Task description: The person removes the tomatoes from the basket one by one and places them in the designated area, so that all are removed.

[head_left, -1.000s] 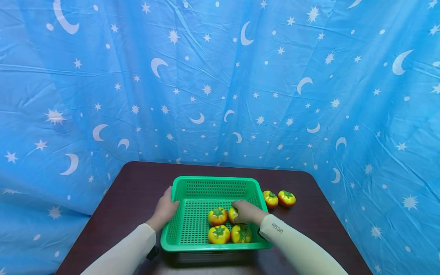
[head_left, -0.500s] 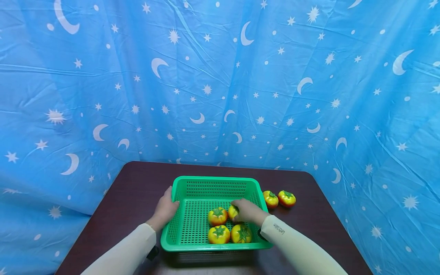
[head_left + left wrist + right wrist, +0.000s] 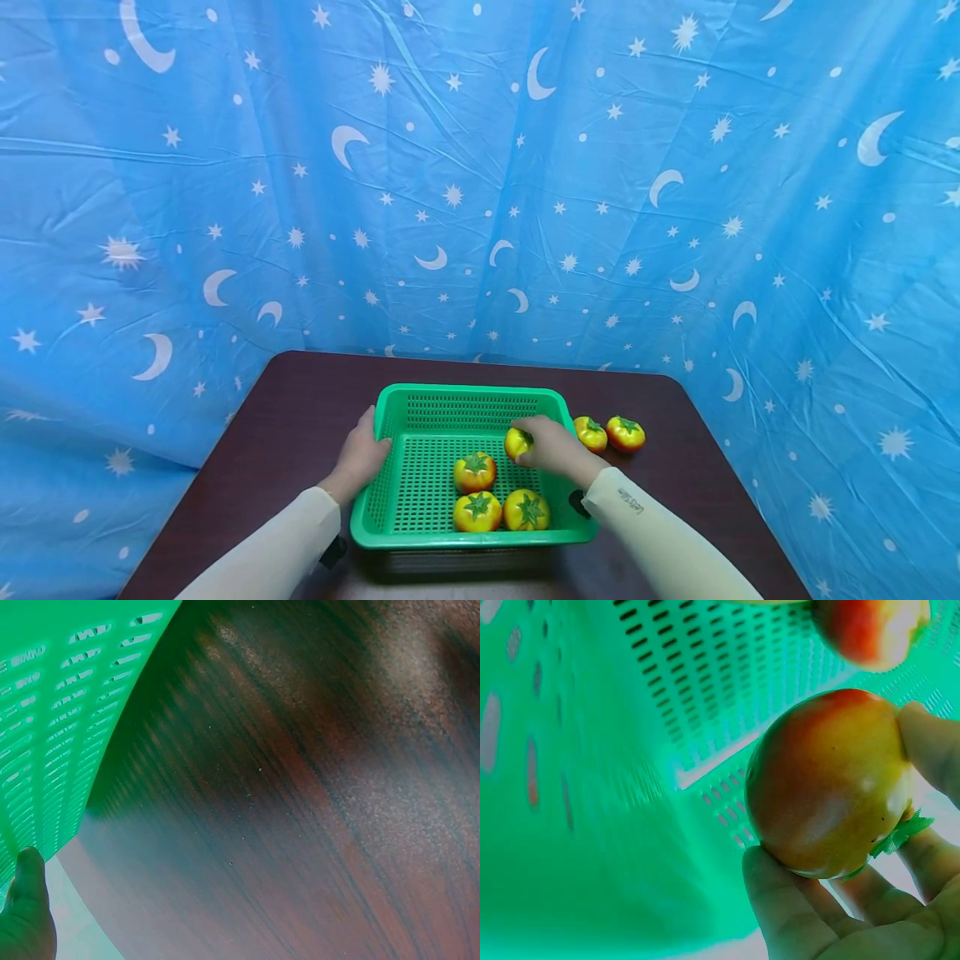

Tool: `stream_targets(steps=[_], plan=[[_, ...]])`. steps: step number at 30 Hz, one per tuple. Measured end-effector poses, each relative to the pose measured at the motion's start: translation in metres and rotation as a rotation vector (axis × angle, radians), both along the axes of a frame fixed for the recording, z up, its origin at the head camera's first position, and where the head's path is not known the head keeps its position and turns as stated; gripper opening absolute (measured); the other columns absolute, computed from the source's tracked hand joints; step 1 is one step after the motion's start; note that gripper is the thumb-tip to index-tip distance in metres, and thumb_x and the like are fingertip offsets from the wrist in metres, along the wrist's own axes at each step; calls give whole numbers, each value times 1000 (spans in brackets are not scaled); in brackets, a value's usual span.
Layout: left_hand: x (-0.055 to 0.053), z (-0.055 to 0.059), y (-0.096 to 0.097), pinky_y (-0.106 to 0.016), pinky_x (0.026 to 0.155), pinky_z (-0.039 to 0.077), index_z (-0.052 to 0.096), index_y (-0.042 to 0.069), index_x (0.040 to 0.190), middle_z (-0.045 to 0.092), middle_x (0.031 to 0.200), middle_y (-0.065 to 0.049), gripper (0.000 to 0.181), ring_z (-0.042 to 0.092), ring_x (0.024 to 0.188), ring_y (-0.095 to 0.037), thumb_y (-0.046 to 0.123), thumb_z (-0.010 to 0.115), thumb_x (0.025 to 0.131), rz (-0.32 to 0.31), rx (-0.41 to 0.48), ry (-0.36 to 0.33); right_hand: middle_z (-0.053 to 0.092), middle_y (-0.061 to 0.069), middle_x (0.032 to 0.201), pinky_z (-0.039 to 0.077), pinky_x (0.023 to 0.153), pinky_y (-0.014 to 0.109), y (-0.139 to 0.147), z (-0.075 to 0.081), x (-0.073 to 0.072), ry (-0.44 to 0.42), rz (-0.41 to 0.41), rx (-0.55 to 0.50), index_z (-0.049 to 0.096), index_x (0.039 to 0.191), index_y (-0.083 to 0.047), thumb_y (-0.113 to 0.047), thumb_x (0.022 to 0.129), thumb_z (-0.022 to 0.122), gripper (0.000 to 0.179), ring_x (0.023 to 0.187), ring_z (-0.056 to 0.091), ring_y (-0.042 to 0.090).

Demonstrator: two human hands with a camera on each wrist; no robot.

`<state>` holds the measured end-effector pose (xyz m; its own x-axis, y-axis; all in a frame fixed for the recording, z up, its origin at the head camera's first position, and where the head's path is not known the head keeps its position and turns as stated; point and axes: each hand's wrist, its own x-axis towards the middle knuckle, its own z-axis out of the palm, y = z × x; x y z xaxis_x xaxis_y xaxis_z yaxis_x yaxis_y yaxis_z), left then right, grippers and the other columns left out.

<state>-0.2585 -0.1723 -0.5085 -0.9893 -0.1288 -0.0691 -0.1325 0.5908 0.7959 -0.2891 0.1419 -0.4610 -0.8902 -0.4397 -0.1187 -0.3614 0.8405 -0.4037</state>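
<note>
A green plastic basket (image 3: 450,540) with slotted walls stands on the dark table. My left hand (image 3: 362,458) grips its left side, thumb over the rim; in the left wrist view a finger (image 3: 30,881) lies against the slotted outer wall. Inside the basket, toward its right side, my right hand (image 3: 553,450) holds a yellow-and-red tomato (image 3: 832,784) between thumb and fingertips, its green leafy top turned toward the palm. Three more tomatoes sit on the basket floor: one farther back (image 3: 475,472), one at front left (image 3: 477,512) and one at front right (image 3: 527,509).
Two tomatoes, a nearer one (image 3: 591,434) and another (image 3: 626,433) to its right, lie on the table (image 3: 315,392) just beyond the basket's right wall. A blue curtain (image 3: 450,208) with moons and stars hangs behind and around the table.
My right hand has lifted its tomato up and back, away from the other three, toward the basket's right wall. The left hand and the basket have stayed in place.
</note>
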Motion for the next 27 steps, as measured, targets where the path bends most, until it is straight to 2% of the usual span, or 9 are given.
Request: stream_targets(steps=[5,12,19,27], plan=[[-1,1,-1,-60,107,33,5,-3,150,24,150,-31,72,30,136,-46,9,48,93,1,6,-15,53,12,136,50,93,47,6,14,0,7,-25,-17,50,137,-9,-20,81,74,61,123,50,32],[-1,-1,0,-60,106,32,4,-2,151,23,150,-30,72,28,137,-46,10,47,94,1,4,-28,54,9,135,53,78,36,17,28,-1,41,-67,-26,50,138,-12,-20,81,74,62,109,57,24],[0,1,1,-59,105,35,5,-3,150,25,149,-31,72,34,134,-45,9,48,93,8,4,-18,53,7,136,51,90,43,29,41,-2,96,-156,-24,49,139,-17,-23,81,74,64,119,52,26],[0,1,1,-60,104,35,7,-5,149,26,147,-33,71,35,132,-46,9,47,93,1,-9,-2,52,6,136,50,86,38,46,46,-2,101,-190,-64,47,140,-17,-22,82,73,64,115,52,23]])
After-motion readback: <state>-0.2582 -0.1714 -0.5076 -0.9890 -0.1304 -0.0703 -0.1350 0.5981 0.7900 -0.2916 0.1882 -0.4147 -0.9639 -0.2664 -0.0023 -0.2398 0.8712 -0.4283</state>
